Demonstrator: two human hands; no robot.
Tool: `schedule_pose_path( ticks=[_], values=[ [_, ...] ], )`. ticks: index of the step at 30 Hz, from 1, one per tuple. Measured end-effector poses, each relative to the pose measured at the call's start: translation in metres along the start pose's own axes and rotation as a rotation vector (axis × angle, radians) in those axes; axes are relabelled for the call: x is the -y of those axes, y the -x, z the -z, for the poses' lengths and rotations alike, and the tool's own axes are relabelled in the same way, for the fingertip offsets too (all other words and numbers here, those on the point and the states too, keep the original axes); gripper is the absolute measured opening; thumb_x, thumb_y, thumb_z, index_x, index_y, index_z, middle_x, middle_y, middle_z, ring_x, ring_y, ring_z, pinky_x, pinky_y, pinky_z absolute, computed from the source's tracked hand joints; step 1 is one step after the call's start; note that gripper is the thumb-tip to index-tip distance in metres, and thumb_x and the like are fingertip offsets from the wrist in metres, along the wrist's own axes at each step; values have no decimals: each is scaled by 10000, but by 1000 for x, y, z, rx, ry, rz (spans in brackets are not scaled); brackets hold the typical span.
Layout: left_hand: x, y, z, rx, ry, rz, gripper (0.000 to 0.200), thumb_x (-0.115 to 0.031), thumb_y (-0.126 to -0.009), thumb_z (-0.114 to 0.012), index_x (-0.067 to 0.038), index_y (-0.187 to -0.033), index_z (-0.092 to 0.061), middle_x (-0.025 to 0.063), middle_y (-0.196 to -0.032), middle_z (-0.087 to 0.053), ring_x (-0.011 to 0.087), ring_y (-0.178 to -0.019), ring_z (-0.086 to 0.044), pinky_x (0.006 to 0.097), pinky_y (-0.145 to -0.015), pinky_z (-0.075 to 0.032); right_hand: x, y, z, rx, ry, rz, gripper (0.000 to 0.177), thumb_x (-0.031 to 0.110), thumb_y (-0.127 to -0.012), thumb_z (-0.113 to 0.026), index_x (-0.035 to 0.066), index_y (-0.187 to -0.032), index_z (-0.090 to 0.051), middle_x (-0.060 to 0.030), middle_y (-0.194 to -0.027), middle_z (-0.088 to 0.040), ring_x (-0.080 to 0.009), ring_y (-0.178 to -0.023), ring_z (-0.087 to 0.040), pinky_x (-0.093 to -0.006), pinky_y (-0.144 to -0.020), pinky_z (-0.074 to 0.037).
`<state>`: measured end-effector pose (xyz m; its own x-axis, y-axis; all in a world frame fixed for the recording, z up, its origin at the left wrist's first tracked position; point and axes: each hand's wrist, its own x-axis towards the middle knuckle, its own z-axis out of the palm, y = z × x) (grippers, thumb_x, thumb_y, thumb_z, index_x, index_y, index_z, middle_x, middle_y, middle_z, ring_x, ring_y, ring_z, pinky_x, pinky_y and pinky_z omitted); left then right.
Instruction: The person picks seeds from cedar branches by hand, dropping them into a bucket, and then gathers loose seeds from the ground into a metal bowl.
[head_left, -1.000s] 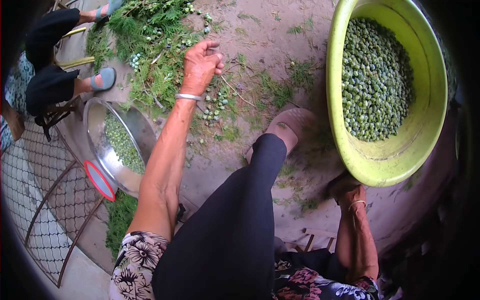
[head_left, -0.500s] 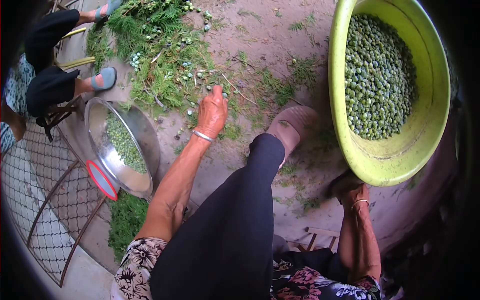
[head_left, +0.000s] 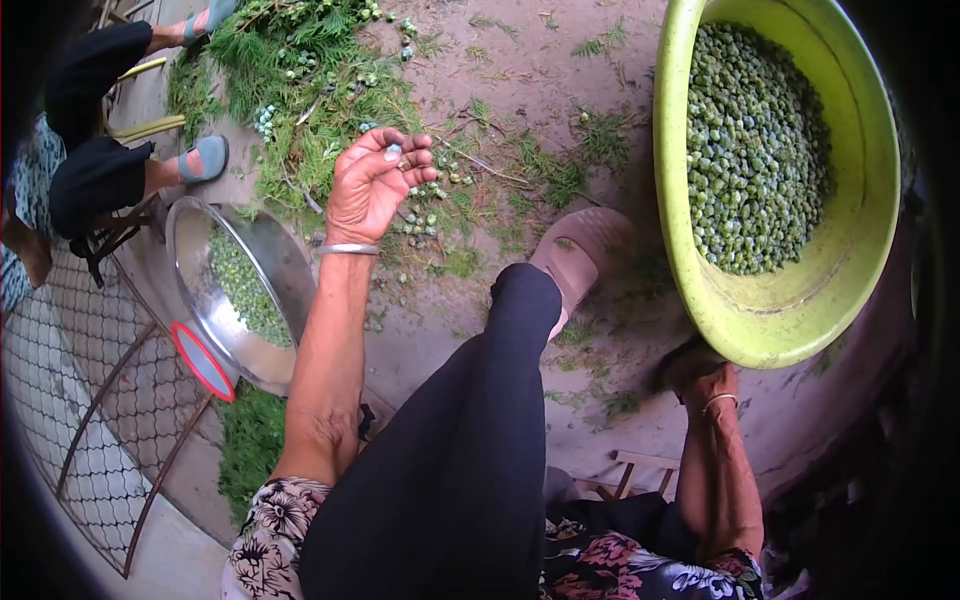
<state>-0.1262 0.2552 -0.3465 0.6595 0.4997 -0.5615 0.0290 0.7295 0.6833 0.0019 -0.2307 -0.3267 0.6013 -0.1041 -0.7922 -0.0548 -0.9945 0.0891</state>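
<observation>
Green berries (head_left: 397,152) sit at the fingertips of the left hand (head_left: 372,190), palm up and half-curled around them, above loose berries (head_left: 425,215) on dirt beside cut sprigs (head_left: 300,70); gathering seems the step in hand; carrying them calls for a closed palm; right hand (head_left: 702,382) meets the yellow-green basin (head_left: 760,340) rim, grip hidden; no writing readable.

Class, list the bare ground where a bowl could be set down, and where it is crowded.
Bare dirt between the cuttings and the basin; more below the basin. Crowded: seeds litter the ground by the left hand.
</observation>
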Motion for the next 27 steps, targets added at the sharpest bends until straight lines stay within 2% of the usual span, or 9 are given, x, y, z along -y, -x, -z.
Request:
schedule_pose_path(
  ticks=[3,4,6,7,14,18,20,24,27],
  values=[
    [8,11,23,-122,-193,-21,109,-29,-840,-562,9,-939,-585,123,-824,-635,152,-663,-592,286,-600,-515,-16,-8,-14,-76,-86,43,363,62,-768,-451,0,-1098,-589,-243,-1029,-625,-353,-1023,-591,-372,-833,-465],
    [15,13,27,-124,-192,-21,109,-29,-840,-562,9,-939,-585,123,-824,-635,152,-663,-592,286,-600,-515,-36,-19,-27,-78,-119,120,377,160,-783,-508,-17,-1112,-559,-227,-1037,-624,-324,-1013,-599,-360,-829,-474],
    [32,16,35,-322,-943,10,87,-47,-820,-603,13,-883,-608,67,-720,-622,109,-599,-564,242,-553,-483,-41,-22,-28,-82,-156,196,440,257,-798,-566,-35,-1126,-529,-211,-1046,-623,-296,-1004,-607,-348,-825,-484],
    [51,12,58,-339,-1049,-148,119,-46,-760,-649,20,-856,-621,44,-632,-618,133,-570,-577,255,-556,-458,-30,-15,-19,-58,-152,140,464,253,-792,-585,-25,-1156,-513,-197,-1068,-616,-270,-1009,-604,-335,-823,-484],
    [62,15,49,-335,-1427,-266,119,-19,-749,-626,2,-859,-585,79,-584,-570,177,-526,-557,309,-533,-446,-46,-25,-29,-65,-136,57,510,250,-776,-622,-14,-1192,-494,-181,-1085,-609,-241,-1023,-592,-318,-834,-476],
    [58,11,60,-215,-1420,-226,106,-15,-773,-600,10,-868,-561,68,-595,-573,167,-498,-538,303,-497,-441,-55,-31,-34,-65,-126,70,493,229,-779,-615,-20,-1185,-489,-178,-1088,-608,-243,-1039,-585,-317,-849,-467],
    [54,12,61,-332,-961,2,110,-6,-793,-565,16,-900,-548,73,-635,-585,165,-472,-512,289,-467,-434,-56,-32,-35,-42,-76,84,481,215,-781,-610,-23,-1181,-488,-181,-1089,-606,-247,-1043,-583,-316,-851,-465],
    [33,26,46,-383,-494,117,139,5,-808,-537,5,-947,-537,74,-685,-576,132,-560,-525,270,-471,-425,-53,-31,-33,-9,3,105,464,192,-783,-603,-27,-1175,-486,-186,-1091,-604,-253,-1050,-581,-316,-856,-461],
    [27,27,38,-216,-90,177,110,20,-814,-534,3,-923,-542,98,-722,-585,130,-581,-534,240,-461,-431,-46,-25,-30,-37,-133,60,456,163,-775,-603,-31,-1170,-485,-198,-1083,-605,-271,-1039,-586,-321,-849,-464]
  ],
)
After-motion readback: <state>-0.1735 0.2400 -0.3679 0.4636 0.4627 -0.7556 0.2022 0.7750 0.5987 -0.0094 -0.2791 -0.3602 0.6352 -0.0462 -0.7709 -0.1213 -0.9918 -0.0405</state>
